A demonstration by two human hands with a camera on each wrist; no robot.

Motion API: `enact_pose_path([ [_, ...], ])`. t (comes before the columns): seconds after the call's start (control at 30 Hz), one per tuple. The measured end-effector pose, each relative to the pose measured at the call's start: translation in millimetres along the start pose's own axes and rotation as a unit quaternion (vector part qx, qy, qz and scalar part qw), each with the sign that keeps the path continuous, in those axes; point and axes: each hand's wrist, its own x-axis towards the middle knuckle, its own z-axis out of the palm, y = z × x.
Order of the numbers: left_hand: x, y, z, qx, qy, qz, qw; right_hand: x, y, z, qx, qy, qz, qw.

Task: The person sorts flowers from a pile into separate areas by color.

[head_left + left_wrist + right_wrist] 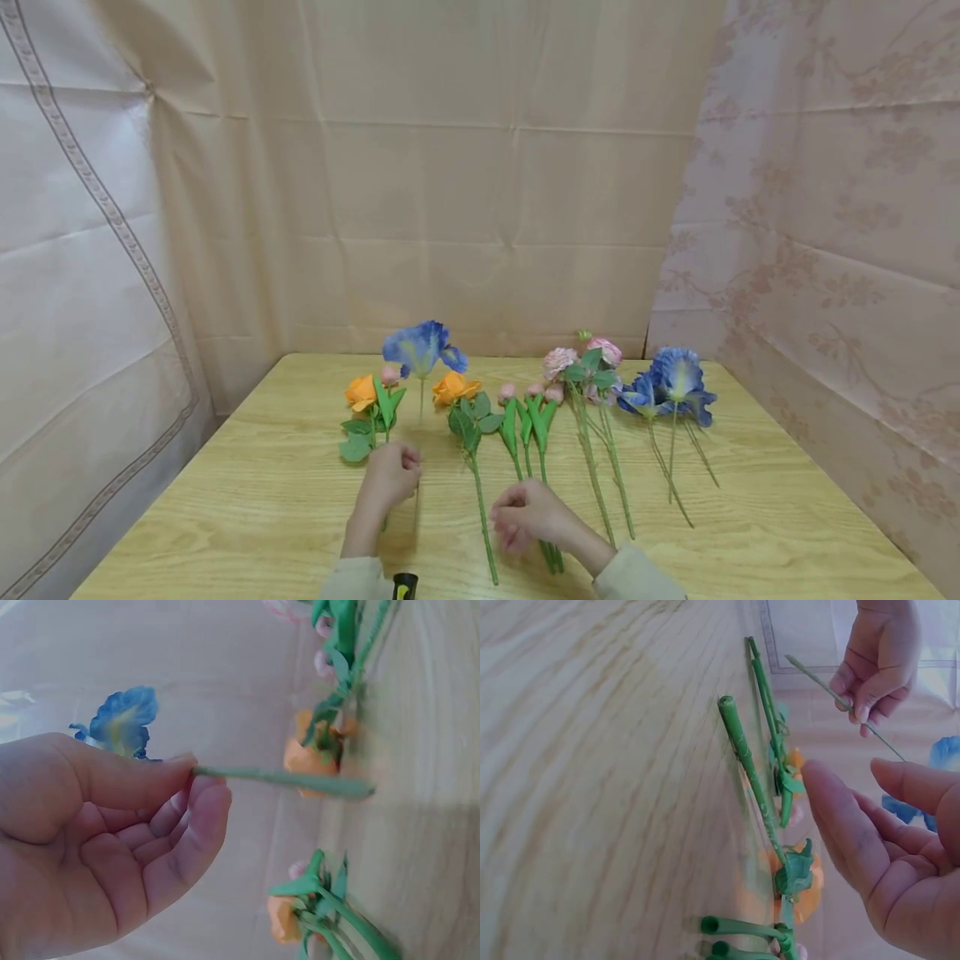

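Between thumb and fingertips, my left hand [392, 477] pinches the thin stem of a blue artificial iris [420, 346]. The flower is held up off the table, its bloom away from me; in the left wrist view the cut end of the stem [285, 778] sticks out past the fingers. My right hand [536, 512] holds nothing, its fingers loosely bent and thumb apart, over the lower stems of several pink tulips [534, 417]. An orange rose [453, 387] lies between the hands. Beyond the left hand lie another orange rose [361, 393] and a pink tulip [389, 376].
Pink ruffled flowers [559, 362] lie right of the tulips, and more blue irises [677, 375] at the far right. A black and yellow object [405, 586] shows at the wooden table's [247, 500] near edge. Beige curtains [450, 183] hang around the table.
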Motion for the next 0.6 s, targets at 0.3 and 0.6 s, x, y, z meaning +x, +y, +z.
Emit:
enact_pose_path([
  [0.3, -7.3, 22.6, 4.6, -0.059, -0.069, 0.015, 0.9958, 0, -7, 4, 0.022, 0.056, -0.072, 0.996],
  [0.6, -11.8, 37.1, 13.1, -0.079, -0.098, 0.067, 0.9898, -4, -17, 11, 0.031, 0.071, -0.086, 0.993],
])
